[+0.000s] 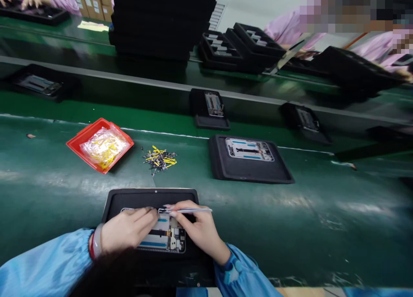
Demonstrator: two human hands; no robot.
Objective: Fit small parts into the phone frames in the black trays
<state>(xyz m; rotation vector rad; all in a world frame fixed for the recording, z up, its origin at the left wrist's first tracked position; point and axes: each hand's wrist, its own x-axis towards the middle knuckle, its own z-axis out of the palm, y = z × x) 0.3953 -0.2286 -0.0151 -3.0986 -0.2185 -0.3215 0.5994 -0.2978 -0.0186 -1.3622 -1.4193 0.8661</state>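
An opened phone (176, 239), its circuit board and blue strips bare, lies in a black tray (151, 196) before me. My left hand (130, 228) rests over the phone's upper left part, fingers bent and pressed together; whatever is under the fingertips is hidden. Between thumb and fingers of my right hand (200, 228) is a slim pale tool that looks like tweezers (195, 210). Its tip points left, at the phone's top edge, close to the left fingertips. Beyond the tray is a pile of small black parts with yellow tabs (160, 159).
A red bin (77, 143) holds a plastic bag of yellow-tabbed parts (105, 146). Another phone (250, 150) sits on a black tray (251, 170) at right. More trayed phones (214, 104) line the green strip behind. Black trays (161, 21) are stacked high; people in pink sleeves (63, 0) work beyond.
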